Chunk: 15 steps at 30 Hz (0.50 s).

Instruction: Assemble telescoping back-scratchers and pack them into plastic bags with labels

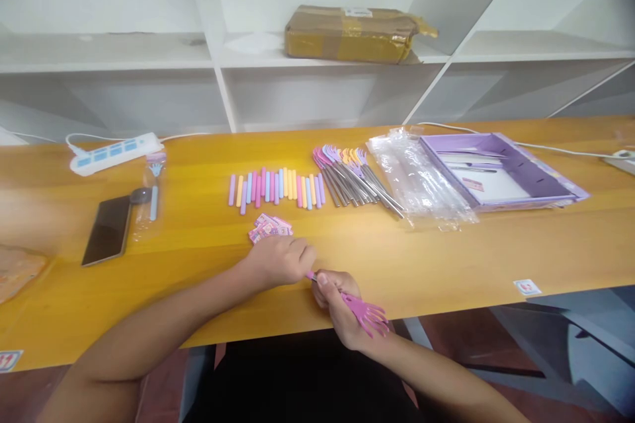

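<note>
- Container 1: one purple, open-topped cardboard box (533, 172) lay at the right of the wooden surface (436, 264); it contained white papers (471, 158), one slim grey pen (480, 169) and one small pink card (473, 184).
- Container 2: one clear plastic bag (143, 225) at the left held one light-blue hand-shaped head (155, 169) and one light-blue tubular handle (153, 203).
- Container 3: one brown, tape-wrapped cardboard box (347, 34) sat on the white shelf (248, 56); its contents were hidden.
- Flat clear plastic bags (421, 182) overlapped beside container 1; their number was indeterminable.
- Loose parts: about twenty multicoloured tubular handles (276, 186) formed one row. Over a dozen metal rods with coloured hand-shaped heads (350, 175) overlapped to its right.
- Several pink printed cards (270, 226) lay below the row.
- Left hand (282, 259): closed around a pink handle (310, 275), only its end visible.
- Right hand (336, 297): curled closed around one pink hand-shaped back scratcher (366, 314), gripping its metal rod above the surface's near edge.
</note>
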Tool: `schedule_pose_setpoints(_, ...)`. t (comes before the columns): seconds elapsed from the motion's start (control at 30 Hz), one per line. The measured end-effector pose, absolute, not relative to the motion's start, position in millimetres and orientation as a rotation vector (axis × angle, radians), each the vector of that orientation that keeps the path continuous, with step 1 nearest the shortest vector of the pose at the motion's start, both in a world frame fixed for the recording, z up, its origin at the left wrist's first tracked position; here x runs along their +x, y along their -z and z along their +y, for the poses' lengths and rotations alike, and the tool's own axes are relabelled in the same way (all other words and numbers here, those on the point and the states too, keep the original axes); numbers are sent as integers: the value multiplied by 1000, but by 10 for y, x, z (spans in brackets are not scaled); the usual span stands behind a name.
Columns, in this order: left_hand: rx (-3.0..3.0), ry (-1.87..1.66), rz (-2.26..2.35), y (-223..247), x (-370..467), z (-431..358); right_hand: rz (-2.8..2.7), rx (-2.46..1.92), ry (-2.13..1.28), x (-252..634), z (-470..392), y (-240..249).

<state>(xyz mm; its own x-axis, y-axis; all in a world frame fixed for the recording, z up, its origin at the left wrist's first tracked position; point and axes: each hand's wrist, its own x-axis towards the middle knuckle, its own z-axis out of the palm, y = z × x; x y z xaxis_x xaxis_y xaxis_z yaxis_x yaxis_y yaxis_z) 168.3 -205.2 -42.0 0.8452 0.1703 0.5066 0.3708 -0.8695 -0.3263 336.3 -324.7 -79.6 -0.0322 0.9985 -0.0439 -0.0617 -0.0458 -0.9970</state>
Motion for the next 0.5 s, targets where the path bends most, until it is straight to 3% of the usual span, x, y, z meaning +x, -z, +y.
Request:
schedule_pose_setpoints(0.33, -2652, 585, -446, 400, 1647, -1995, -1211, -1247, -1385, 3458, -3189, 722)
schedule_pose_setpoints(0.5, -2805, 480, -631, 467, 1667, -2003, -1169, -1232, -1016, 3455, -3134, 694)
